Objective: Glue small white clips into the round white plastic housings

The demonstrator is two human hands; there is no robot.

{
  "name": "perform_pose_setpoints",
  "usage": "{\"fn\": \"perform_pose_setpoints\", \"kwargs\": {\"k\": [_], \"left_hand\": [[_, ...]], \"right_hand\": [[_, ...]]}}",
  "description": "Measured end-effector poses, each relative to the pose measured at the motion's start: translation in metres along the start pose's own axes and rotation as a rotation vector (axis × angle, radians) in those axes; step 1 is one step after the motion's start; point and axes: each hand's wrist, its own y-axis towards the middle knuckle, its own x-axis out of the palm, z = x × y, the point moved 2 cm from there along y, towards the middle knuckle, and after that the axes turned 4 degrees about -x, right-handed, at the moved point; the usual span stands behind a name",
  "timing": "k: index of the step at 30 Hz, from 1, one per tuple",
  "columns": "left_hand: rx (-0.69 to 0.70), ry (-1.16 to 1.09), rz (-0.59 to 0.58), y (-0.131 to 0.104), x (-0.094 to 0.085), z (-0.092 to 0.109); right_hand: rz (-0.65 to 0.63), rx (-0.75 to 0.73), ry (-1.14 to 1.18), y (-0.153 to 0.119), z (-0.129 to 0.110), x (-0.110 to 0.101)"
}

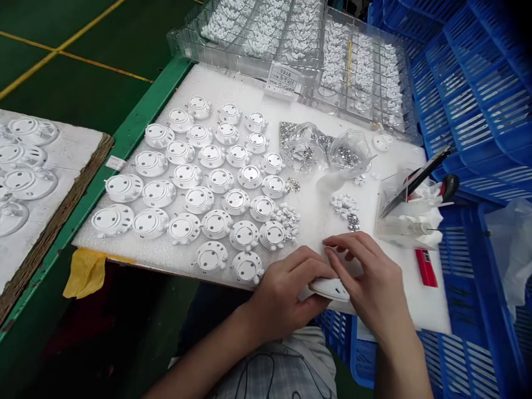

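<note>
My left hand (288, 285) is closed around the edge of a white round plastic part (330, 288), held near the front edge of the foam-topped table. My right hand (369, 274) is beside it, thumb and index finger pinched together above the part; what lies between the fingertips is too small to make out. Left of my hands, rows of similar white round parts (216, 223) with dark dots and small knobs lie on the foam sheet (320, 219). Just beyond my hands sit a small heap of white pieces (344, 205) and a little pile of metal bits (353, 223).
Plastic bags of metal bits (348, 157) lie mid-table. Clear trays (361, 72) of white pieces stand at the back, with a paper label (283, 80). On the right are a clear tool holder (401, 205), a red box (426, 268) and blue crates (477, 94).
</note>
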Motion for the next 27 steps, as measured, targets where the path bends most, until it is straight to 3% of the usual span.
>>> {"fn": "perform_pose_setpoints", "kwargs": {"k": [19,22,27], "left_hand": [[-0.023,0.093,-0.019,0.004,0.0,0.003],[-0.031,0.095,-0.02,0.004,0.0,0.003],[-0.023,0.08,-0.023,0.004,0.0,0.003]], "right_hand": [[-0.141,-0.284,-0.175,0.006,0.015,-0.003],[-0.1,-0.239,-0.076,0.007,0.013,-0.005],[-0.036,0.068,0.352,0.0,0.012,-0.016]]}}
